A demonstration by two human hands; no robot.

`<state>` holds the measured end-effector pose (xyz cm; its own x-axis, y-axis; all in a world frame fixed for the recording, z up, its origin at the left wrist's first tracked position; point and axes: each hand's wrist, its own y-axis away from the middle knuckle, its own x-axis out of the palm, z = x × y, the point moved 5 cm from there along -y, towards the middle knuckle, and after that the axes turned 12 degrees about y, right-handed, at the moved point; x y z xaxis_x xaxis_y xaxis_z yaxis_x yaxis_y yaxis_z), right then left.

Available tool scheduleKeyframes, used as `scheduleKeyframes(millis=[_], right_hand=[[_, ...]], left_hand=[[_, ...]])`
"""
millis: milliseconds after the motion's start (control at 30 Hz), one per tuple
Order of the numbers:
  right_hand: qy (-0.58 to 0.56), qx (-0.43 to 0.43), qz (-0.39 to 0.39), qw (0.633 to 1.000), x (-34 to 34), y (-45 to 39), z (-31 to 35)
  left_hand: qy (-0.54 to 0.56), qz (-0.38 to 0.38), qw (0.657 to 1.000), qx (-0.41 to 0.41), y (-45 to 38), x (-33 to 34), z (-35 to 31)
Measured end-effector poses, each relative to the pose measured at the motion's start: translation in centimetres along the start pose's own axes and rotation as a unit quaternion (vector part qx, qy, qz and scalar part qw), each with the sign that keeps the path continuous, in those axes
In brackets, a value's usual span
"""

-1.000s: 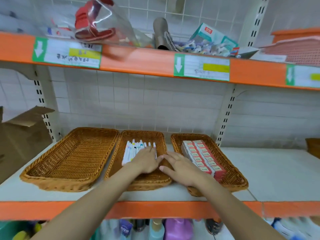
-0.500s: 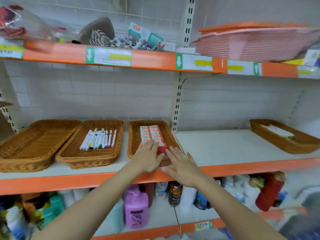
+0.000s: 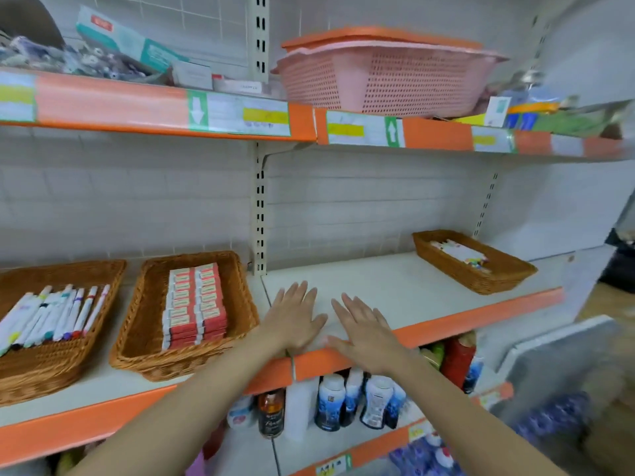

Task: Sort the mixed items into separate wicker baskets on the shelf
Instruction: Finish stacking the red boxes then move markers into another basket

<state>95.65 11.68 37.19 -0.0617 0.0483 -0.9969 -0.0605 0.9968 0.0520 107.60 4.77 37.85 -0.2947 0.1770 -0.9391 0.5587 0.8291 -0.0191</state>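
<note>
On the white middle shelf (image 3: pixel 378 280) stand wicker baskets. One at the far left (image 3: pixel 51 359) holds a row of markers (image 3: pixel 55 314). Beside it another wicker basket (image 3: pixel 144 324) holds two rows of red and white boxes (image 3: pixel 196 304). A third wicker basket (image 3: pixel 498 273) sits far right with mixed small items (image 3: pixel 460 254) inside. My left hand (image 3: pixel 295 317) and my right hand (image 3: pixel 367 331) hover flat, fingers straight, over the bare shelf between the box basket and the far-right basket. Neither hand holds anything.
An upper orange-edged shelf carries a pink plastic basket (image 3: pixel 381 80) and loose packets (image 3: pixel 113 49). Bottles (image 3: pixel 343 403) stand on the shelf below. A perforated upright post (image 3: pixel 259 214) divides the shelf bays. A grey panel (image 3: pixel 567 365) leans at the right.
The view has swung to the right. Both hands have left the basket of red boxes and moved right over the bare shelf, still holding nothing.
</note>
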Motion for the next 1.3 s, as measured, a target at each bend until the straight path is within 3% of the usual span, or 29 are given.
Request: scheduleKeyframes(millis=[467, 900, 1167, 1300], right_hand=[[0.018, 0.097, 0.004, 0.995, 2.3, -0.6, -17.2], [0.007, 0.068, -0.034, 0.997, 1.4, 1.3, -33.5], [-0.062, 0.06, -0.096, 0.992, 1.3, -2.0, -39.7], [-0.066, 0.066, -0.101, 0.99, 1.3, -5.7, -43.0]], left_hand=[[0.025, 0.069, 0.996, 0.042, -11.6, 6.1, -11.4], [0.065, 0.031, 0.997, 0.025, -19.6, 10.1, -25.4], [0.059, -0.034, 0.995, 0.079, -26.8, 10.0, -29.1], [0.06, -0.041, 0.995, 0.068, -31.7, 10.5, -29.0]])
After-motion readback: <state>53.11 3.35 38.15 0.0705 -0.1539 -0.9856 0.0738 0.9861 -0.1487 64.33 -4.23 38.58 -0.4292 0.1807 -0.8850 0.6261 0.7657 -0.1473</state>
